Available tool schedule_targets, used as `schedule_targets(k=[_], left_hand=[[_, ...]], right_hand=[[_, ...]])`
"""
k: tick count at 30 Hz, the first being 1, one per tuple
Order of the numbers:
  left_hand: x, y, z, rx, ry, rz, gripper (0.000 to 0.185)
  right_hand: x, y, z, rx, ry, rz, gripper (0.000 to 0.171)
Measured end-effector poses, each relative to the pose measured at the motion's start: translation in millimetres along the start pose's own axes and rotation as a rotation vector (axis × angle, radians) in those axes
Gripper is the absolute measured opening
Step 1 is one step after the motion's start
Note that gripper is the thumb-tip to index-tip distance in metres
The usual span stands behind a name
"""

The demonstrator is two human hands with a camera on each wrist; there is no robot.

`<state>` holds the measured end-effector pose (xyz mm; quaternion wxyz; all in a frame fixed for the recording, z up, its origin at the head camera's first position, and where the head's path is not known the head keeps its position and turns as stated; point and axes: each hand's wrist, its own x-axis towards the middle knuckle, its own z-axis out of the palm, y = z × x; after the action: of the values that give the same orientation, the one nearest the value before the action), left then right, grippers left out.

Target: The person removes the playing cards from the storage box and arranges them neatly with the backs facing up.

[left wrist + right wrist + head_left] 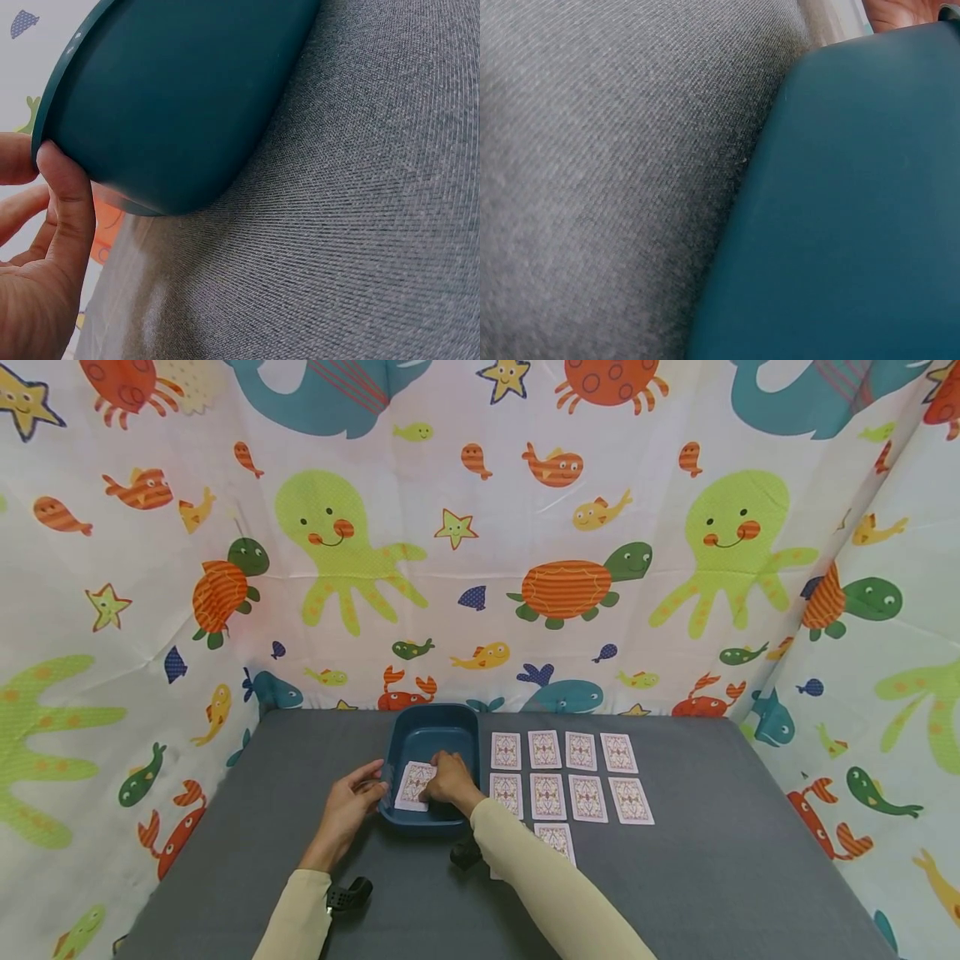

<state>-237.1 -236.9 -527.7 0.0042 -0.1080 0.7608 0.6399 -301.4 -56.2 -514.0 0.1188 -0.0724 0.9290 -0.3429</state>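
A blue-green plastic tray (pixel 433 828) stands on the grey table, its near side wall filling much of both wrist views. My left hand (pixel 348 810) pinches the tray's left rim; the left wrist view shows the thumb on the outer wall and fingers behind the rim. Inside the tray lie patterned playing cards (pixel 412 783), backs up and slightly offset from each other. Reaching over the near right side, my right hand (pixel 452 782) has its fingers curled down at the right edge of the top playing card and pinches it. Its fingertips are partly hidden.
Right of the tray, face-down playing cards (pixel 547 797) lie in rows, the nearest partly covered by the right sleeve (pixel 547 881). Behind the grey table (pixel 720 877) hangs a cloth (pixel 480 652) printed with sea animals. Dark straps with devices (pixel 349 894) sit at the wrists.
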Motion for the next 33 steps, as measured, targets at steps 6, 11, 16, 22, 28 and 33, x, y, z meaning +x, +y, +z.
schedule_targets(k=[6,11,16,22,28,33], left_hand=[[-0.2,-0.4,0.0,-0.007,-0.007,0.008,0.048],[0.5,0.0,-0.5,-0.019,-0.008,0.019,0.047],[0.1,0.5,0.2,-0.012,-0.001,0.014,0.047],[0.4,-0.2,1.0,-0.004,0.01,0.003,0.047],[1.3,0.1,0.5,0.0,0.008,-0.002,0.047],[1.0,-0.2,0.8,-0.003,0.007,0.001,0.047]], right_hand=[[1.0,1.1,0.9,0.0,-0.006,0.011,0.06],[1.6,1.5,-0.1,-0.001,-0.016,0.018,0.057],[0.4,1.5,-1.3,0.024,-0.009,0.002,0.058],[-1.5,1.0,-2.5,0.135,0.039,-0.014,0.056],[0.6,3.0,-1.7,0.2,0.079,-0.03,0.051],[1.0,2.9,-3.3,0.248,0.115,-0.061,0.035]])
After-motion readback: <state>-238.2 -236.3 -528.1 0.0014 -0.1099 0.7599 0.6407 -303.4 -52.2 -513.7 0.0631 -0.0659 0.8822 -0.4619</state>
